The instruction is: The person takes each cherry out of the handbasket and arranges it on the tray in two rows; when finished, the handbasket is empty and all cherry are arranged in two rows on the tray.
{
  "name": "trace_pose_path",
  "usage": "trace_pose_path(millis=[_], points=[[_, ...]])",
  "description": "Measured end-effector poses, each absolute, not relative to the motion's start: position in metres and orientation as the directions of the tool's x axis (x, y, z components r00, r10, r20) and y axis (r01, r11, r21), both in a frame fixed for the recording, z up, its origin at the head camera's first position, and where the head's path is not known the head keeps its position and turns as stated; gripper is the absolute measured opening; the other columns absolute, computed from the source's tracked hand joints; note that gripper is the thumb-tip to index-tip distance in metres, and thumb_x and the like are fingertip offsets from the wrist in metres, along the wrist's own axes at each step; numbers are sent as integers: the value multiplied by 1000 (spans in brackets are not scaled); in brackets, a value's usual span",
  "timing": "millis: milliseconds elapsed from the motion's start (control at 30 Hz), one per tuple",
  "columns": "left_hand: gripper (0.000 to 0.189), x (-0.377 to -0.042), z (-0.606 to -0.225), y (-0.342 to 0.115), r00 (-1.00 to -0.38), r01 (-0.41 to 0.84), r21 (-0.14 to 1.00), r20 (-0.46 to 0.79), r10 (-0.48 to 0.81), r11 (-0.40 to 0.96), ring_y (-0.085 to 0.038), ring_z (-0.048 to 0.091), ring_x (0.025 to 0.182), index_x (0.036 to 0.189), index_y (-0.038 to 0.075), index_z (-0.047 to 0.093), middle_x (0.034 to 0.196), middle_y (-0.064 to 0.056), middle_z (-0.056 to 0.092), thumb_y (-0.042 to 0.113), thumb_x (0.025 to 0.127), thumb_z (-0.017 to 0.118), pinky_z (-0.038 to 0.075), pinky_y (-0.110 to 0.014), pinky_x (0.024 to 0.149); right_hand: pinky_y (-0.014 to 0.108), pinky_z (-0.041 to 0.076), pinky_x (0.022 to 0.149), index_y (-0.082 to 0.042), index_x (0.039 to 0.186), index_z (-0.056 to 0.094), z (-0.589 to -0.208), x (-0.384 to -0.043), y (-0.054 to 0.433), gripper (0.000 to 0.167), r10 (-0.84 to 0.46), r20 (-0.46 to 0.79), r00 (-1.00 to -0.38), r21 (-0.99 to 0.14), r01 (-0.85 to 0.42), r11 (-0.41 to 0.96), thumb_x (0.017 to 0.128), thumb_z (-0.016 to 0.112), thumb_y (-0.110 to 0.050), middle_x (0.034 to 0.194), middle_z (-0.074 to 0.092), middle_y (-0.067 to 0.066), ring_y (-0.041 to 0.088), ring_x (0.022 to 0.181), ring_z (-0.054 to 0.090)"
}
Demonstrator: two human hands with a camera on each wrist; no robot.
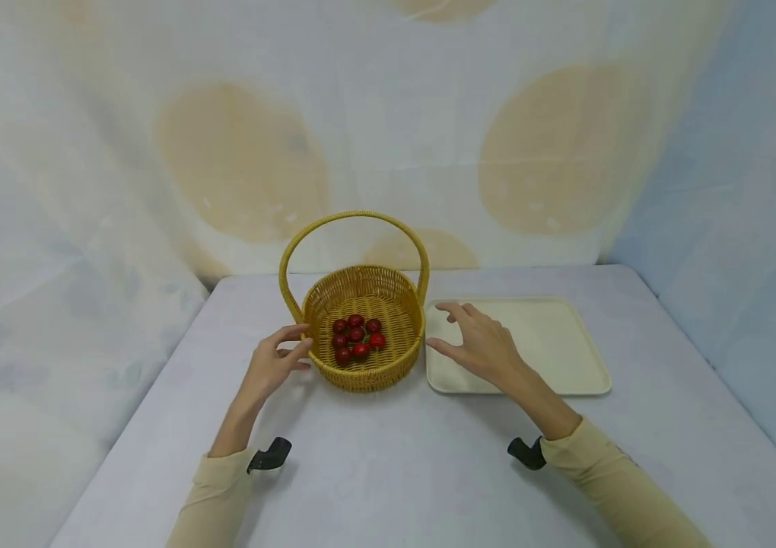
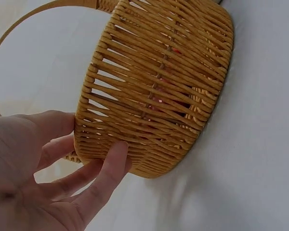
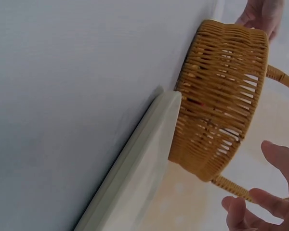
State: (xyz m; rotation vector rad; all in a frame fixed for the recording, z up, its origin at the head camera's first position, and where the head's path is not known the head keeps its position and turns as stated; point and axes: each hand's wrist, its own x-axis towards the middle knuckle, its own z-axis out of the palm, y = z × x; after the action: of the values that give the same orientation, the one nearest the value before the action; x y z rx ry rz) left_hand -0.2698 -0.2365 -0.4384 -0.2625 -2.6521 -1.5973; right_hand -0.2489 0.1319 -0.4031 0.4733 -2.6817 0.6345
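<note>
A woven wicker basket (image 1: pixel 360 378) with a tall hoop handle stands upright on the table. Inside it lie several red and dark red cherries (image 1: pixel 356 335), some with thin green stems. At its left side my left hand (image 1: pixel 276 361) holds the rim, thumb at the edge and fingers against the outer wall (image 2: pixel 154 91). My right hand (image 1: pixel 484 346) hovers over the left part of a cream tray (image 1: pixel 552 342), apart from the basket. Its fingers are spread and loosely bent, with nothing between them.
The tray lies flat beside the basket's right side. A pale cloth covers the table (image 1: pixel 388 472). Patterned curtains (image 1: pixel 388 137) hang behind it and along both sides. Black wrist mounts (image 1: pixel 270 455) stick out from both sleeves.
</note>
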Motion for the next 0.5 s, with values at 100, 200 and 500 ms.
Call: trace_pose_path(millis=[100, 200, 500], points=[[48, -274, -438, -239, -984, 161, 877, 107, 142, 452, -28, 73, 89, 137, 6, 54, 133, -22, 54, 31, 97, 63, 63, -47, 79, 34, 53, 53, -19, 135, 56, -402, -250, 122, 61, -234, 389, -891, -375, -385, 843, 84, 74, -48, 111, 69, 9, 27, 79, 67], [48, -276, -437, -241, -982, 163, 870, 99, 158, 465, -26, 74, 85, 135, 7, 56, 134, -20, 54, 32, 95, 65, 63, -46, 80, 32, 53, 54, -16, 134, 57, -401, -252, 112, 60, -227, 374, -899, -389, -374, 842, 85, 73, -47, 111, 70, 9, 25, 80, 66], [44, -281, -433, -249, -974, 186, 839, 87, 211, 511, -26, 75, 80, 131, 15, 60, 141, -14, 55, 38, 94, 66, 56, -54, 94, 26, 49, 53, -13, 128, 62, -401, -257, 82, 52, -219, 329, -919, -401, -346, 848, 86, 74, -41, 109, 70, 10, 22, 81, 63]])
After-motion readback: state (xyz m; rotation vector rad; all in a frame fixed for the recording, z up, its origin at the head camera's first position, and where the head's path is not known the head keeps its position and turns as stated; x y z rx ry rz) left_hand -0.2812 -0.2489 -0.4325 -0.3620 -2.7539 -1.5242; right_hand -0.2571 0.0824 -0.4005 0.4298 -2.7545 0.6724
